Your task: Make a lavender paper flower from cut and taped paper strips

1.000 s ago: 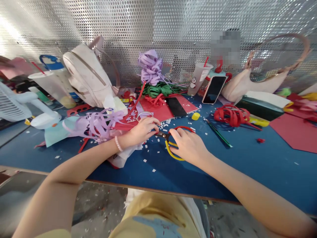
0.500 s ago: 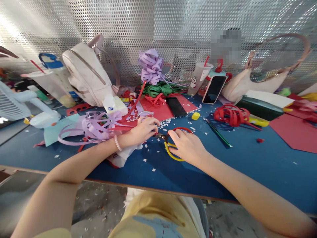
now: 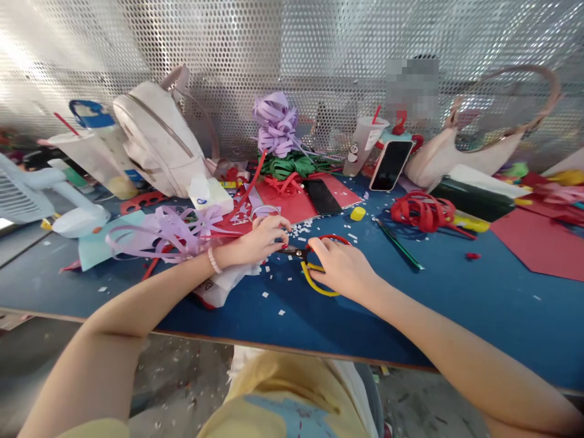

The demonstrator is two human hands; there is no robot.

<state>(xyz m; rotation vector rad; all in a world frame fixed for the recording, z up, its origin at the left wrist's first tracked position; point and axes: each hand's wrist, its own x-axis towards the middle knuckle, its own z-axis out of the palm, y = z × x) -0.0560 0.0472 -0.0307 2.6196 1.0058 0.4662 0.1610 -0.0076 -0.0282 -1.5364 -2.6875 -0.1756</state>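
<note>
Scissors point(image 3: 300, 253) at mid-frame, between your two hands, low over the blue table point(image 3: 365, 328). Your right hand point(image 3: 343, 267), right of centre, is closed around the red and yellow handles; the blades point toward the left of the frame. Your left hand point(image 3: 261, 242), just left of centre, has its fingers bent at the blade end, thumb and fingertips close together; a speck of red shows there, too small to name, and you cannot tell whether they grip anything. The hands are apart, with the pivot in the gap. White paper bits point(image 3: 301, 229) lie scattered just above and below the blades. Purple paper strips point(image 3: 176, 234) heap left of your left wrist, mid-left of frame. Beyond the scissors, upper centre, a dark phone point(image 3: 322, 196); a yellow cap point(image 3: 358, 213) sits right of it, and a green pencil point(image 3: 400, 244) lies right of your right hand.
</note>
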